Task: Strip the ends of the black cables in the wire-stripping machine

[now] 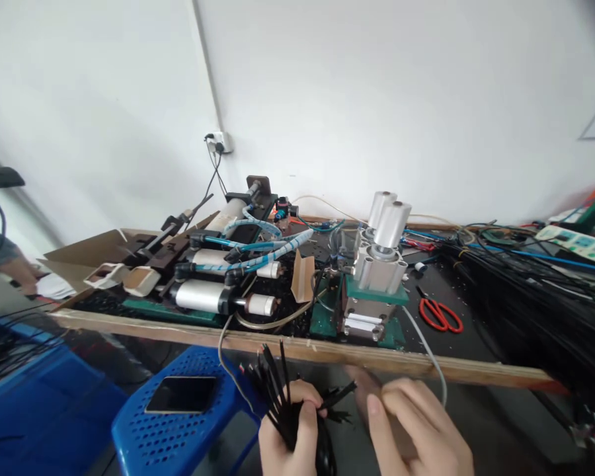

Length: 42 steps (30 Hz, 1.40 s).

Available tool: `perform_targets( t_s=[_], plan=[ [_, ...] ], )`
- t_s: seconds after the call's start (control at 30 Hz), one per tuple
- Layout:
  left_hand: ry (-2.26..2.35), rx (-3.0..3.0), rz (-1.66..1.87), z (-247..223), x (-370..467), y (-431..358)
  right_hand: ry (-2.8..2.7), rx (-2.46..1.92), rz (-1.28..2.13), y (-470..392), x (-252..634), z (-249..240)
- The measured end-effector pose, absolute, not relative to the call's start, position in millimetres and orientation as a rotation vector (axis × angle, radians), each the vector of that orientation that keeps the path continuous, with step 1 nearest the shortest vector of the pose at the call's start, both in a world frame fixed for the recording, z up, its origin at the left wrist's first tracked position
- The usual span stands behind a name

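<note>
My left hand (293,430) is closed around a bundle of thin black cables (274,387). Their cut ends fan upward, and a few tips show bare reddish or pale wire. Other cable ends (338,400) from the bundle stick out to the right, past my left thumb and fingers. Just right of these tips is my right hand (419,426), fingers curled and the thumb close against the index finger. Whatever it may pinch is hidden. Both hands are in front of the bench's wooden edge.
Clamping machines with air cylinders (198,295) and an upright press (377,277) stand on the bench (272,340). Red-handled scissors (440,313) and a mass of black cables (530,317) lie right. A phone (181,395) rests on a blue stool (149,436); blue bins (44,403) stand left.
</note>
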<state>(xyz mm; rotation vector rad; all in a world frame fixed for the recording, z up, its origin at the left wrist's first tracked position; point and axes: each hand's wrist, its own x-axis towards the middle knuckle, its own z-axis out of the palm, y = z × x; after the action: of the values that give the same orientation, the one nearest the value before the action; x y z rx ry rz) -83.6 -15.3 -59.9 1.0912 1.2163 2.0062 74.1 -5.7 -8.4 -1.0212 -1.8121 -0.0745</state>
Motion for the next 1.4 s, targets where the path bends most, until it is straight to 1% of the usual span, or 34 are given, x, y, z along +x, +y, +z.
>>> perform_targets(
  t_s=[0.13,0.23,0.33,0.47,0.53,0.7,0.8,0.93,1.07,1.13,1.2,1.27,1.3,1.4],
  plan=[
    [1.256,1.063,1.903,-63,-84,-17,-2.110,-0.829,-0.474,20,67,46],
    [1.308,1.042,1.820,-65,-83,-21,-2.375,-0.751,-0.817,48,57,65],
    [1.348,1.013,1.769,-63,-83,-26,-2.582,-0.767,-0.973,71,57,58],
    [1.331,1.035,1.731,-59,-83,-29,-2.638,-0.817,-0.802,83,61,39],
    [1.325,1.029,1.742,-58,-82,-29,-2.630,-0.818,-0.817,84,61,35],
    [1.299,1.039,1.747,-58,-79,-26,-2.722,-0.780,-1.268,83,59,41],
    [1.220,1.026,1.821,-58,-78,-21,-2.743,-0.738,-1.356,83,63,41],
    [1.177,0.995,1.889,-59,-78,-19,-2.746,-0.674,-1.236,85,69,41],
    [1.155,0.990,1.860,-55,-79,-20,-2.726,-0.755,-1.155,74,67,57],
    [1.148,0.966,1.869,-53,-79,-21,-2.686,-0.766,-1.060,58,66,65],
    [1.143,0.929,1.899,-51,-77,-22,-2.604,-0.702,-0.860,35,67,66],
    [1.133,0.915,1.901,-50,-75,-24,-2.496,-0.671,-0.620,9,70,55],
    [1.126,0.916,1.896,-49,-73,-26,-2.444,-0.707,-0.498,-3,72,46],
    [1.103,0.938,1.871,-44,-69,-34,-2.323,-1.010,-0.197,-33,73,13]
  ],
)
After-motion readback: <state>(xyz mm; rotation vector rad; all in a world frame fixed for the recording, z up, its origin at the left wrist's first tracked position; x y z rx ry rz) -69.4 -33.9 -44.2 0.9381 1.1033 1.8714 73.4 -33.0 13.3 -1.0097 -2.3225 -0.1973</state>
